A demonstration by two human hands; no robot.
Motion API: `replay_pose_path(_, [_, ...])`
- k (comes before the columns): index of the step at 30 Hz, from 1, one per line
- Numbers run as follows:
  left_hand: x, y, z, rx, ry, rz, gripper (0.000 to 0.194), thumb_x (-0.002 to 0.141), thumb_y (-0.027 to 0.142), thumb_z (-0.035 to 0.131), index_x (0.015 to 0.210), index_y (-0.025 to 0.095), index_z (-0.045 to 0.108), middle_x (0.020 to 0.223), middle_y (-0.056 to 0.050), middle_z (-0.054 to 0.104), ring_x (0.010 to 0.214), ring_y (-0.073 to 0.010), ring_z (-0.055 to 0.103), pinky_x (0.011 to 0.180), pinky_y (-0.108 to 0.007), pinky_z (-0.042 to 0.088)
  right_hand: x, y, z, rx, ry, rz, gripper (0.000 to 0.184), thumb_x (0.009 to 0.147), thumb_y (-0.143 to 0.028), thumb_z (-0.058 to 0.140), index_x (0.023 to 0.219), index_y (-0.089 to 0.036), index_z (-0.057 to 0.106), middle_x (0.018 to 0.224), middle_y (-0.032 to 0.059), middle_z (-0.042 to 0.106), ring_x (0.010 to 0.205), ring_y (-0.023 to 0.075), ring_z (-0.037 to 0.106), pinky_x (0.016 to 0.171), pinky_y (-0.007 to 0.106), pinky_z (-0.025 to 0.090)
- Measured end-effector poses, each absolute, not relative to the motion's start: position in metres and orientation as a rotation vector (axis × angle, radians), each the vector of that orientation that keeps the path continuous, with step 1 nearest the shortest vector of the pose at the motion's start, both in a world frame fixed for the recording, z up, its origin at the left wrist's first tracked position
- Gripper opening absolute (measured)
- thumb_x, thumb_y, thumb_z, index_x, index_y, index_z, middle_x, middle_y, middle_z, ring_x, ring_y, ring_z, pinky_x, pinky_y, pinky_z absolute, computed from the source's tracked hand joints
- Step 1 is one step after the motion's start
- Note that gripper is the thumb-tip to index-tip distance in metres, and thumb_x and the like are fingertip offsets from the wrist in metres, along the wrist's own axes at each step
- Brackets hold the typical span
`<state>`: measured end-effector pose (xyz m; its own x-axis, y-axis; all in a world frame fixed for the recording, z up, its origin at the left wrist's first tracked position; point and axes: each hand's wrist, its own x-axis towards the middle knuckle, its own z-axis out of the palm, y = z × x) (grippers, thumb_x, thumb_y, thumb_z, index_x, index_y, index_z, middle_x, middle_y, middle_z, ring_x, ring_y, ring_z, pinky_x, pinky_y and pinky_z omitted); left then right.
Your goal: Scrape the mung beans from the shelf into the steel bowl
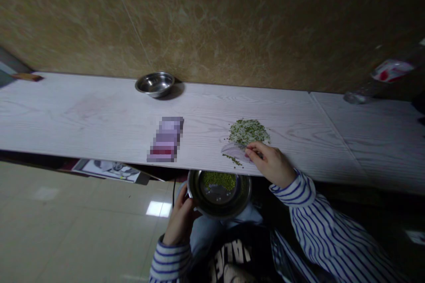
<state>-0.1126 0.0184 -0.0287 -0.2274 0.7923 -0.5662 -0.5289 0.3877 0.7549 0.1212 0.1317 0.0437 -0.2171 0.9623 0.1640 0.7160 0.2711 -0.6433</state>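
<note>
Indoors, kind unclear, marbled wall (pixel 212 22), pale counter (pixel 83 119), tiled floor (pixel 83 230)

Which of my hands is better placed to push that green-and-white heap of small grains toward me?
Probably your right hand: it pinches a thin translucent sheet beside the heap. Your left hand holds the round silver metal bowl below the edge of the white wood-grain tabletop.

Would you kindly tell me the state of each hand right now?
Left hand: holding the nearer metal bowl by its side.
Right hand: closed, pinching a thin translucent piece.
</note>
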Motion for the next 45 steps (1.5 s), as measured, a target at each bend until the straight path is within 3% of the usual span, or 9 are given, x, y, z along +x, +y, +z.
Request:
replay_pose_path(6, [-0.109, 0.022, -0.029, 0.276, 1.252, 1.236, 0.06, 0.062, 0.023, 0.07, 0.121, 0.02, 0.057, 0.093, -0.004, 0.064, 0.073, -0.0169, 0.058, 0.051, -0.023, 0.047, 0.131, 0.126, 0.04, -1.481, -1.915, 0.663, 0.012, 0.088, -0.03, 0.052, 0.09, -0.022, 0.061, 0.076, 0.0021, 0.072, 0.069, 0.0169, 0.069, 0.062, 0.026, 0.052])
replay_pose_path(10, [-0.1, 0.024, -0.03, 0.263, 1.257, 1.217, 0.06, 0.06, 0.023, 0.07, 0.12, 0.021, 0.058, 0.092, -0.002, 0.064, 0.072, -0.0164, 0.056, 0.053, -0.025, 0.049, 0.133, 0.116, 0.03, -1.55, -1.786, 0.625, 0.013, 0.087, -0.032, 0.052, 0.087, -0.021, 0.06, 0.074, 0.0039, 0.072, 0.067, 0.0179, 0.069, 0.06, 0.027, 0.052])
replay_pose_path(23, [-0.095, 0.02, -0.028, 0.255, 1.264, 1.243, 0.064, 0.056, 0.023, 0.069, 0.12, 0.023, 0.059, 0.099, -0.004, 0.066, 0.072, -0.0182, 0.058, 0.054, -0.029, 0.051, 0.096, 0.101, 0.034, -1.491, -1.812, 0.764, 0.009, 0.085, -0.028, 0.053, 0.083, -0.022, 0.059, 0.073, 0.0036, 0.072, 0.066, 0.0174, 0.069, 0.061, 0.027, 0.054])
replay_pose_path(29, [-0.102, 0.017, -0.029, 0.278, 1.304, 1.232, 0.059, 0.059, 0.026, 0.07, 0.117, 0.025, 0.062, 0.092, 0.0, 0.066, 0.066, -0.0143, 0.058, 0.043, -0.019, 0.038, 0.102, 0.105, 0.039, -1.396, -1.866, 0.936, 0.011, 0.086, -0.029, 0.053, 0.084, -0.022, 0.061, 0.074, 0.0027, 0.072, 0.067, 0.016, 0.068, 0.062, 0.027, 0.053])
replay_pose_path(41, [-0.098, 0.002, -0.033, 0.243, 1.309, 1.268, 0.063, 0.057, 0.026, 0.072, 0.119, 0.023, 0.058, 0.1, -0.005, 0.065, 0.073, -0.0173, 0.059, 0.048, -0.023, 0.043, 0.1, 0.115, 0.038, -1.333, -1.853, 0.897, 0.013, 0.085, -0.03, 0.054, 0.085, -0.02, 0.062, 0.073, 0.0034, 0.072, 0.065, 0.0157, 0.069, 0.06, 0.026, 0.054])
replay_pose_path(45, [-0.086, -0.008, -0.037, 0.244, 1.312, 1.248, 0.06, 0.06, 0.026, 0.071, 0.119, 0.024, 0.056, 0.093, -0.005, 0.066, 0.071, -0.0182, 0.058, 0.05, -0.025, 0.043, 0.124, 0.112, 0.036, -1.305, -1.673, 0.897, 0.017, 0.084, -0.036, 0.058, 0.087, -0.019, 0.06, 0.072, 0.0045, 0.071, 0.065, 0.0167, 0.068, 0.058, 0.027, 0.055])
